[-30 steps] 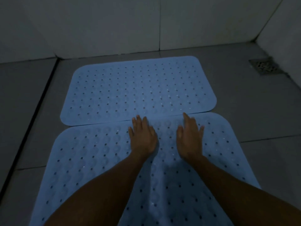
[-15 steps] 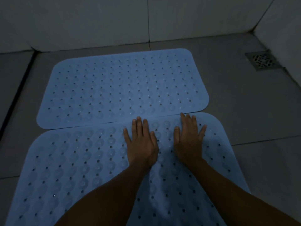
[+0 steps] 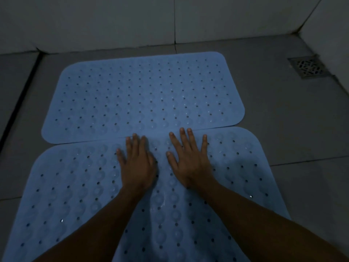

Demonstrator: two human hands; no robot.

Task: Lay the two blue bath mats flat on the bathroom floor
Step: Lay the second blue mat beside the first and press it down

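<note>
Now both hands, left [image 3: 138, 165] and right [image 3: 190, 163], press flat-fingered on near mat [image 3: 75, 186]; uneven push risks overlapping far mat [image 3: 143, 95].

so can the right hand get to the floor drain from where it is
Probably not without shifting: the right hand lies flat on the near mat, and the floor drain sits far off in the right corner, though bare floor lies between.

2 perforated blue mats flat on the floor: far mat [image 3: 143, 97], near mat [image 3: 75, 186], edges touching.
</note>
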